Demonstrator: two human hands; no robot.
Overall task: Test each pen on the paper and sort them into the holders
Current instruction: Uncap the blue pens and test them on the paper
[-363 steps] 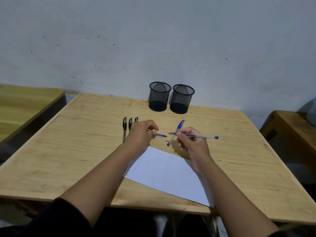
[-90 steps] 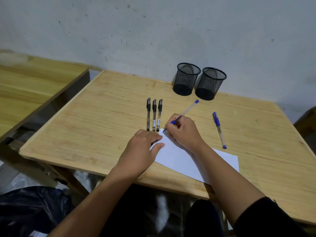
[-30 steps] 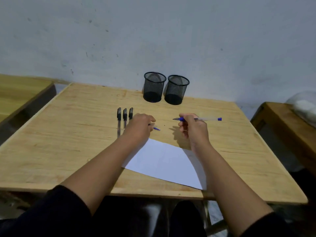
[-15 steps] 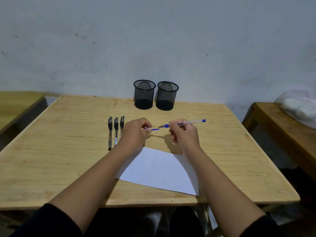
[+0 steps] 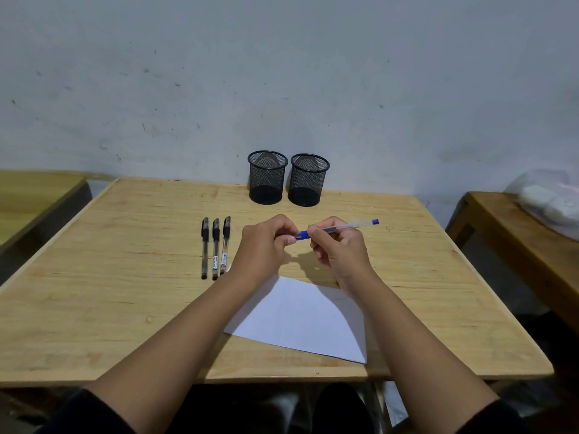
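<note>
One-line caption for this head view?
Both hands, left and right, hold a blue pen above the paper; three black pens lie before two mesh holders.

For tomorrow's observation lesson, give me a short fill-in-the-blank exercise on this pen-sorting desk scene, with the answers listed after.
1. Beside the left hand, ___ black pens lie in a row on the table.
2. Both hands hold one pen whose cap is ___.
3. The two mesh holders stand by the wall, both ___.
4. The right hand is above the white ___.

Answers: three; blue; empty; paper
</note>
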